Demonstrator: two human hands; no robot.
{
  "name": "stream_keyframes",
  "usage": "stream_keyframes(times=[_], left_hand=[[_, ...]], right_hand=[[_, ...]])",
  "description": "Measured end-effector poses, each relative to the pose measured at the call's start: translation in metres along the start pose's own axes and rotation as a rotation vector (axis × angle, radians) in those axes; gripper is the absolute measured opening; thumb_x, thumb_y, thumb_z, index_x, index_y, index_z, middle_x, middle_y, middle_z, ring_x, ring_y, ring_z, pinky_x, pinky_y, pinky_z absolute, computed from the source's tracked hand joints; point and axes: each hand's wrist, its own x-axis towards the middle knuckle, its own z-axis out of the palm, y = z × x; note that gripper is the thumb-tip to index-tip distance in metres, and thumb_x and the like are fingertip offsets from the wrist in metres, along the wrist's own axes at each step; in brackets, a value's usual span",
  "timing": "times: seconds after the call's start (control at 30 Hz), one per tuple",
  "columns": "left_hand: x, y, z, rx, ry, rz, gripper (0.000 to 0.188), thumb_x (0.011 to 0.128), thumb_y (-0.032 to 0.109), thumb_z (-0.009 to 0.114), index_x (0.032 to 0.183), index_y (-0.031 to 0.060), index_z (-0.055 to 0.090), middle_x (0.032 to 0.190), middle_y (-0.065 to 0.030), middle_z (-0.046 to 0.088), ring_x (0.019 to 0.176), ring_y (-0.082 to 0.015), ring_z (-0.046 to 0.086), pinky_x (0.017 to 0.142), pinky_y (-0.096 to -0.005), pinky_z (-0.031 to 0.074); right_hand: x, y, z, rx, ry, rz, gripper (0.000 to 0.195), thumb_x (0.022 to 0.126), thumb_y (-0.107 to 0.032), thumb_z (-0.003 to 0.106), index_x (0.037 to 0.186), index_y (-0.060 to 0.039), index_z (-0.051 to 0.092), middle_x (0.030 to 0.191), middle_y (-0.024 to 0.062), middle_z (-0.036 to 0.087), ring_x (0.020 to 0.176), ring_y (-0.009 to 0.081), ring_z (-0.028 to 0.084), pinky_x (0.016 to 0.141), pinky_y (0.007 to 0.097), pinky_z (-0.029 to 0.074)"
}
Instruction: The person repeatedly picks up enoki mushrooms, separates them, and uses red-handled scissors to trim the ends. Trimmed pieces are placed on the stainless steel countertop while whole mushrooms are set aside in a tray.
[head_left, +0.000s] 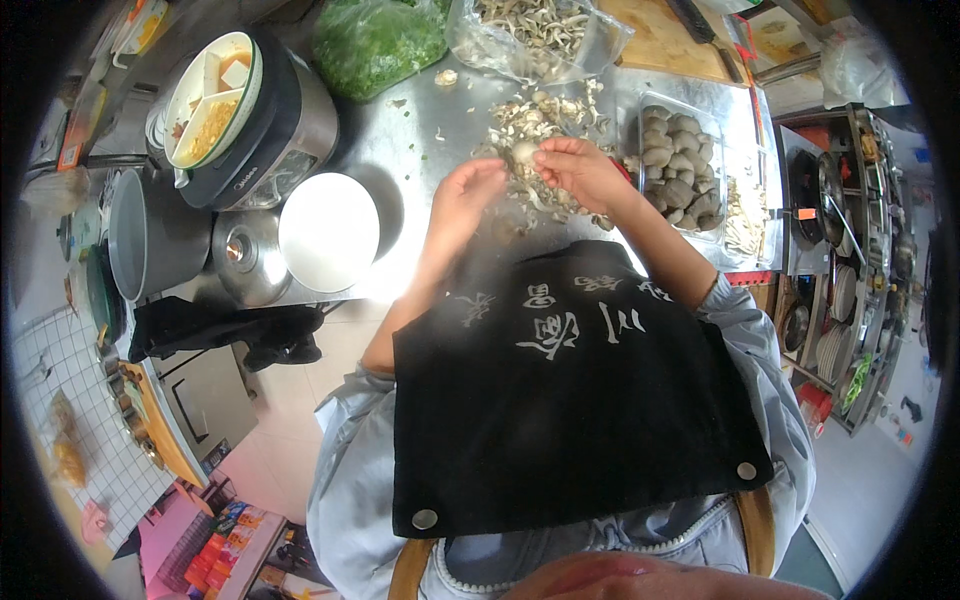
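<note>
My right hand (581, 171) pinches a pale mushroom piece (524, 152) between thumb and fingertips. Close to its left side is my left hand (466, 196), slightly blurred, its fingers loosely bent and nothing visible in them. Beneath both hands, a loose pile of torn mushrooms (551, 116) spreads over the stainless steel table (420, 127). To the right of my right hand stands a clear plastic tray (722, 150) of grey-brown oyster mushrooms (679, 169). Behind the pile, an open clear plastic bag (487, 56) contains torn mushroom strips (536, 26).
A bag of green leaves (379, 45) lies at the back. Left are a Midea cooker (300, 120) topped by a divided dish (251, 97), a white bowl (330, 232), a metal lid (251, 259) and a grey pot (169, 232). A knife (694, 22) rests on a wooden board (645, 37).
</note>
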Motion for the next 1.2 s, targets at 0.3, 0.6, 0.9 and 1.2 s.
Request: stream_keyframes(times=[0.3,0.6,0.9,1.2], left_hand=[[0.001,0.038,0.015,-0.422,-0.152,-0.121,0.008,0.085,0.009,0.060,0.093,0.0067,0.057,0.090,-0.0030,0.060,0.077,-0.0086,0.055,0.066,-0.0192,0.044],[-0.006,0.047,0.022,-0.506,-0.102,-0.052,0.005,0.084,0.004,0.057,0.089,0.0033,0.056,0.091,-0.0077,0.061,0.083,-0.0130,0.058,0.074,-0.0239,0.049],[0.000,0.044,0.012,-0.908,0.083,-0.263,0.013,0.085,0.007,0.057,0.095,-0.0012,0.053,0.086,-0.0105,0.058,0.076,-0.0169,0.056,0.063,-0.0242,0.050],[-0.005,0.055,0.010,-0.994,-0.106,-0.247,0.016,0.089,0.014,0.056,0.096,-0.0001,0.054,0.088,-0.0088,0.058,0.079,-0.0169,0.056,0.067,-0.0244,0.050]], right_hand=[[-0.025,-0.022,0.033,0.029,0.004,-0.024,0.019,0.086,-0.022,0.061,0.092,-0.0043,0.059,0.078,-0.0012,0.057,0.068,0.0056,0.051,0.061,0.0185,0.041],[-0.032,-0.030,0.050,-0.300,0.009,-0.289,0.018,0.081,-0.012,0.064,0.093,-0.0004,0.058,0.085,0.0014,0.061,0.075,0.0066,0.056,0.066,0.0221,0.046],[-0.018,-0.007,0.025,-0.725,0.281,-0.358,0.019,0.081,-0.016,0.060,0.091,0.0001,0.065,0.076,0.0085,0.065,0.070,0.0116,0.058,0.065,0.0273,0.046],[-0.027,-0.039,0.042,-0.606,0.202,-0.412,0.022,0.083,-0.022,0.062,0.094,-0.0037,0.065,0.084,0.0097,0.064,0.074,0.0164,0.059,0.069,0.0253,0.046]])
